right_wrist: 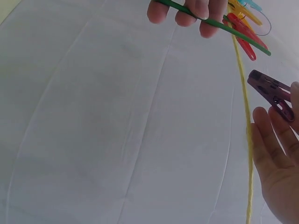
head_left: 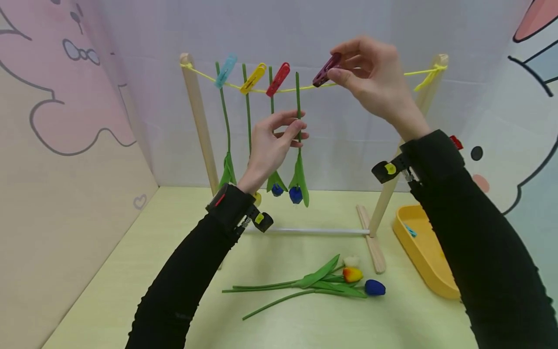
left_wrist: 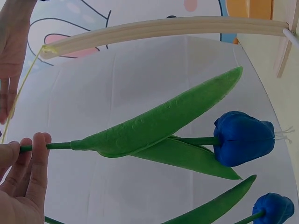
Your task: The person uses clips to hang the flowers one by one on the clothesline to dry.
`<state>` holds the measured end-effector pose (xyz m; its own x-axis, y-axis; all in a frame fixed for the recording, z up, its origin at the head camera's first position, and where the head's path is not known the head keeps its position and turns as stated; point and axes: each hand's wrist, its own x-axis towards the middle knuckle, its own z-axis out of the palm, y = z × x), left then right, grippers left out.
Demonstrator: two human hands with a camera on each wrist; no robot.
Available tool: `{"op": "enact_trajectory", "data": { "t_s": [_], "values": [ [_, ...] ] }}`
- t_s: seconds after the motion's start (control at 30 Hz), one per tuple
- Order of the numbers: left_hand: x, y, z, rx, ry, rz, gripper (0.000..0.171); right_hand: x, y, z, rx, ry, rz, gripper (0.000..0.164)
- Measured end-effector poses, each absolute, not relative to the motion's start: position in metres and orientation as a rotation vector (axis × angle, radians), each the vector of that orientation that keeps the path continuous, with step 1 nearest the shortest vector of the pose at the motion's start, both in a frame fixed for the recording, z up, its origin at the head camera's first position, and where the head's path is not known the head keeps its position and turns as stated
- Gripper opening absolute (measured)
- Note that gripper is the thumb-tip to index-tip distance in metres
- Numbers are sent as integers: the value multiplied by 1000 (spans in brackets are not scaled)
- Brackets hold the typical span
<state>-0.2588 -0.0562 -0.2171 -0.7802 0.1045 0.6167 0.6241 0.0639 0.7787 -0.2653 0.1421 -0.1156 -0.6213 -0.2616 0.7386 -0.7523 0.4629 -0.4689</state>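
My left hand [head_left: 279, 140] pinches the green stem of a blue artificial tulip [left_wrist: 245, 138], which hangs bloom down with the stem's end at the yellow line [head_left: 200, 73]. Up to the right, my right hand [head_left: 370, 72] holds a dark purple clothespin [head_left: 327, 70] between thumb and fingers, just beside the line. In the right wrist view that clothespin's tip points toward the stem, apart from it. Left of my left hand, a light blue clothespin [head_left: 226, 71], a yellow clothespin [head_left: 253, 78] and a red clothespin [head_left: 278, 79] sit on the line with flower stems hanging bloom down.
The line runs between two wooden posts [head_left: 200, 121], with a pale rod [head_left: 318, 231] low between them. On the table lie several loose tulips [head_left: 305, 283], blooms toward the right. A yellow tray [head_left: 425, 259] with a blue clothespin [head_left: 410, 230] stands at right, partly behind my right sleeve.
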Motion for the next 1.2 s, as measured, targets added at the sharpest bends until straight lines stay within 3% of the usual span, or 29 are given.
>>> {"op": "enact_trajectory", "data": {
  "t_s": [1.2],
  "values": [
    [-262,-44,-209,-600,-1981,-1708,33,-273,141,-107,748,-2198,1217,23]
  ]
}}
